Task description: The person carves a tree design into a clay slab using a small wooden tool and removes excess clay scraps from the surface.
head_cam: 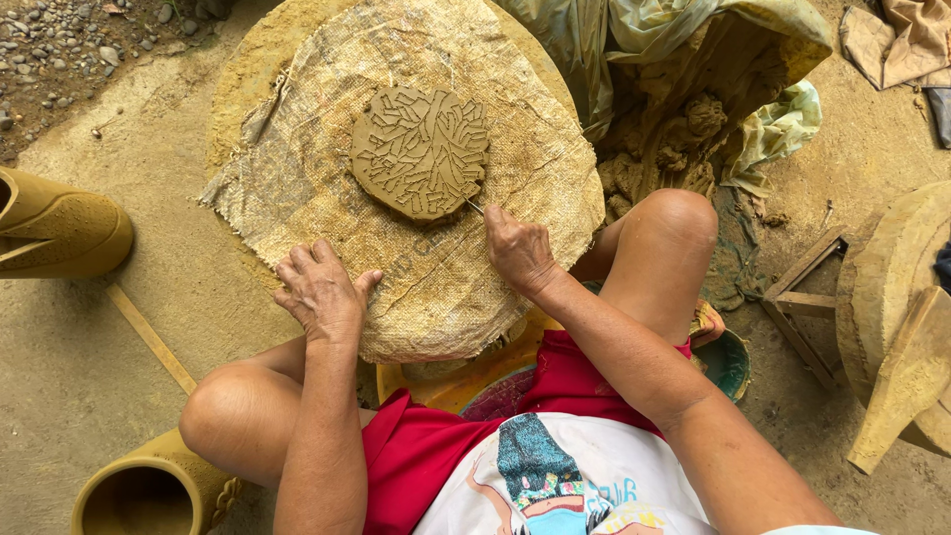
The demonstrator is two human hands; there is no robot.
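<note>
Your left hand (319,293) lies flat, fingers spread, on the burlap-covered round stand (297,178) at lower left of centre, gripping nothing. At upper centre the clay disc (420,152) is scored with branching grooves across nearly its whole face, so little seems left uncut. Your right hand (517,250) pinches what looks like a thin tool (475,207) at the disc's lower right edge.

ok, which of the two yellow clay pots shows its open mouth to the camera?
The pot at bottom left, beside the person's knee; its hollow inside shows. The other pot, at the left edge, lies sideways.

Round scored clay disc (420,151) lies flat on burlap-covered wheel (297,178)
</note>
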